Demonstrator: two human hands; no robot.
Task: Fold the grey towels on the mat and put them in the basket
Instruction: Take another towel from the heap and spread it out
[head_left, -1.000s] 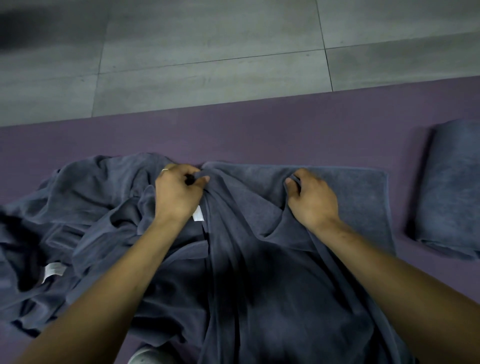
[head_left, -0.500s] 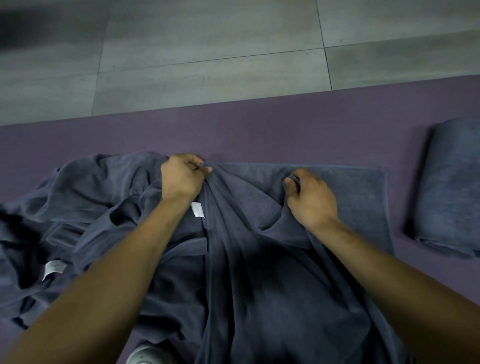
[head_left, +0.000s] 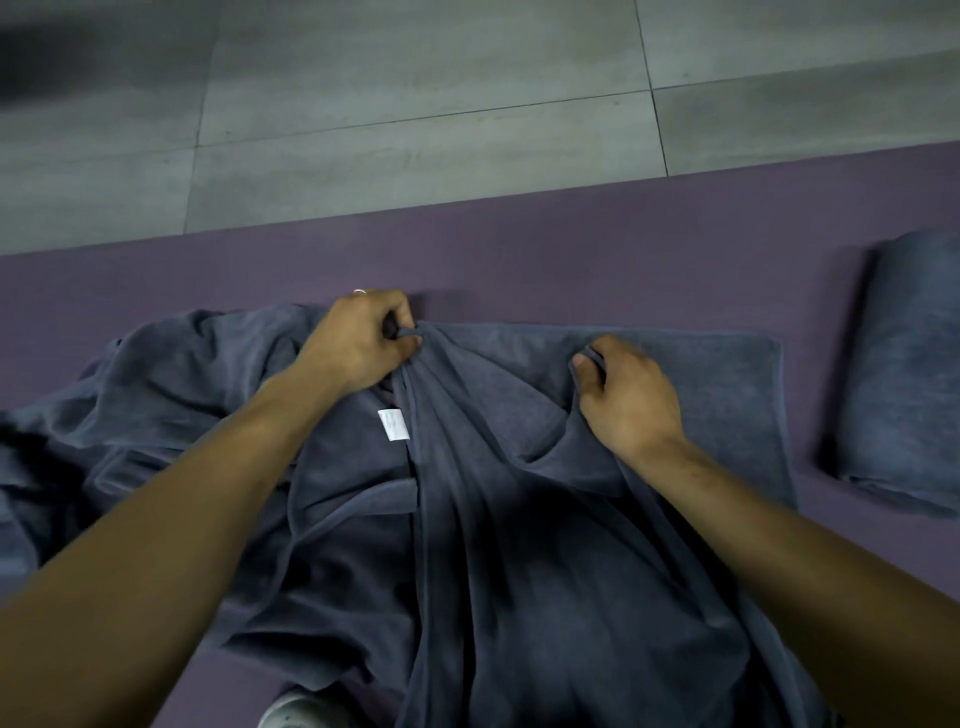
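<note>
Both hands grasp bunched folds of the grey towel (head_left: 519, 519) on the purple mat (head_left: 571, 249): left hand (head_left: 358, 348), right hand (head_left: 628, 395). A folded towel (head_left: 909, 374) lies right.

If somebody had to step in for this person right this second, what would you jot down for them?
Left hand: its grip pinches a bunched edge of the grey towel.
Right hand: grips a fold of the same towel, further right.
The towel is spread over the purple mat, partly flat, mostly rumpled. A crumpled towel pile lies to the left.
Done: one folded towel sits on the mat at the right.
Left: finish folding this towel and the pile, then move everything to the basket, which is not in view.
</note>
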